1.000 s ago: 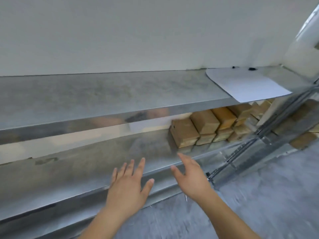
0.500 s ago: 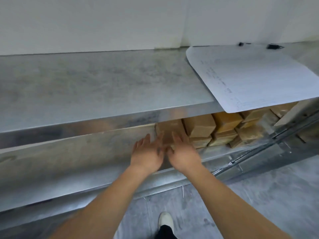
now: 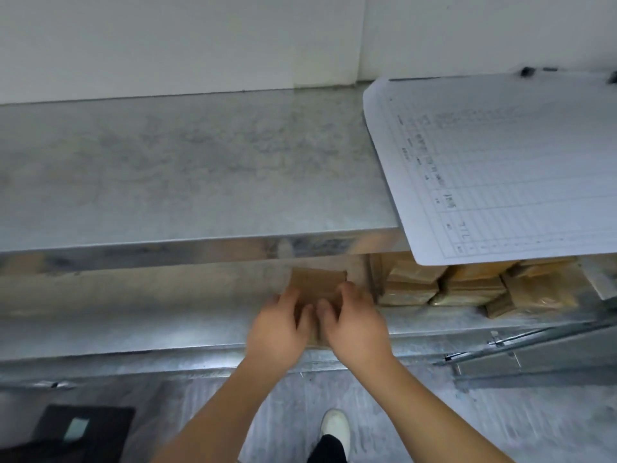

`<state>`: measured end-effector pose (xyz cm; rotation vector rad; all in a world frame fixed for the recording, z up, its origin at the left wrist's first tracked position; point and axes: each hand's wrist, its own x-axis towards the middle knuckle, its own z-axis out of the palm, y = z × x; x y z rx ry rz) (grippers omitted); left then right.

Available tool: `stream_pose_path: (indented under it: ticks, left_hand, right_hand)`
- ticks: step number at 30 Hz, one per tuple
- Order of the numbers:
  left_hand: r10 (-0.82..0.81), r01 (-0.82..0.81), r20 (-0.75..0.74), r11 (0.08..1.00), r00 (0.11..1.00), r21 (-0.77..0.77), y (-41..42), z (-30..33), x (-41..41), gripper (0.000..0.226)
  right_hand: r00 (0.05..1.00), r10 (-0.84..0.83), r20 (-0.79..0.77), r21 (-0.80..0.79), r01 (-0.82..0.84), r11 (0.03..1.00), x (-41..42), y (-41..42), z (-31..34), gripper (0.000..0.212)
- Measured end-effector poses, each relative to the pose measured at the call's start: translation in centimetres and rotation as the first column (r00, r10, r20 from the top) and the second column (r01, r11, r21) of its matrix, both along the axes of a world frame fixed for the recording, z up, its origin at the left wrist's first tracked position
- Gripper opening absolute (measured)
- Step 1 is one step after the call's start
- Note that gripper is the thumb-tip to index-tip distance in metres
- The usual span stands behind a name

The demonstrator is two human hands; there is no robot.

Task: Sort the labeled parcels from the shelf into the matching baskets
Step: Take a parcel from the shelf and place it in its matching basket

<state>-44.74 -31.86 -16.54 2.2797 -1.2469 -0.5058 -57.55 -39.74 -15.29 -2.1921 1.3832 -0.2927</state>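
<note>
Head: hands round parcel

You face a white wall with a vertical seam right of centre. A galvanised metal shelving unit stands against it; its upper deck is dull, mottled grey, with a bright reflective front lip. A printed sheet of ruled paper lies on the upper deck at the right, its near corner overhanging the lip. At the far right, a diagonal metal brace crosses the lower frame. The floor is grey and streaked. A dark, flat object sits on the floor at lower left; its details are blurred. Lighting is even and diffuse.
</note>
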Motion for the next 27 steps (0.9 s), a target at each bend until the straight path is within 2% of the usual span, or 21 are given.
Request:
stream_pose_path:
  ticks: [3, 4, 6, 9, 12, 14, 17, 21, 22, 25, 27]
  left_hand:
    - [0.088, -0.085, -0.036, 0.993, 0.995, 0.079, 3.2, 0.2, 0.5, 0.070]
    - [0.095, -0.092, -0.033, 0.991, 0.995, 0.095, 3.8, 0.1, 0.8, 0.080]
    - [0.102, -0.102, 0.007, 0.985, 0.995, 0.142, 4.7, -0.1, 1.5, 0.088]
    - [0.158, -0.170, 0.074, 0.962, 0.985, 0.213, 6.0, 0.5, 2.3, 0.068]
    - [0.262, -0.275, 0.123, 0.955, 0.957, 0.107, 9.0, 2.4, 3.1, 0.022]
    - [0.303, -0.318, 0.131, 0.942, 0.944, 0.106, 11.5, 4.0, 3.9, 0.026]
    - [0.348, -0.374, 0.199, 0.921, 0.916, 0.108, 15.8, 6.6, 5.7, 0.030]
    - [0.470, -0.482, 0.169, 0.875, 0.866, 0.040, 22.9, 9.9, 8.3, 0.013]
    - [0.492, -0.503, 0.165, 0.864, 0.855, 0.030, 24.1, 10.4, 8.6, 0.016]
    - [0.538, -0.550, 0.133, 0.831, 0.832, 0.081, 30.2, 12.4, 10.4, 0.070]
    - [0.563, -0.575, 0.129, 0.812, 0.817, 0.096, 34.6, 13.0, 11.6, 0.079]
  right_hand:
    - [0.994, 0.108, -0.003, 0.195, -0.105, 0.975, 0.6, 1.1, -0.6, 0.080]
    - [0.990, 0.138, 0.002, 0.252, -0.134, 0.958, 1.2, 1.6, -0.6, 0.088]
    - [0.972, 0.232, -0.041, 0.313, -0.208, 0.927, 2.4, 2.4, -0.4, 0.091]
    - [0.925, 0.360, -0.119, 0.292, -0.314, 0.904, 4.4, 3.3, 0.4, 0.080]
    - [0.921, 0.388, -0.010, 0.236, -0.375, 0.896, 5.9, 5.6, 1.7, 0.045]
    - [0.914, 0.398, 0.082, 0.196, -0.407, 0.892, 6.7, 7.9, 3.1, 0.029]
    - [0.886, 0.444, 0.133, 0.084, -0.456, 0.886, 8.7, 11.9, 5.3, 0.030]
    - [0.830, 0.513, 0.218, 0.008, -0.527, 0.850, 11.7, 18.1, 7.8, 0.021]
    - [0.830, 0.500, 0.248, 0.032, -0.523, 0.852, 12.1, 19.0, 8.0, 0.023]
    - [0.780, 0.584, 0.226, 0.077, -0.612, 0.787, 15.1, 24.0, 9.6, 0.070]
    - [0.715, 0.672, 0.191, 0.077, -0.694, 0.716, 17.1, 27.6, 10.5, 0.082]
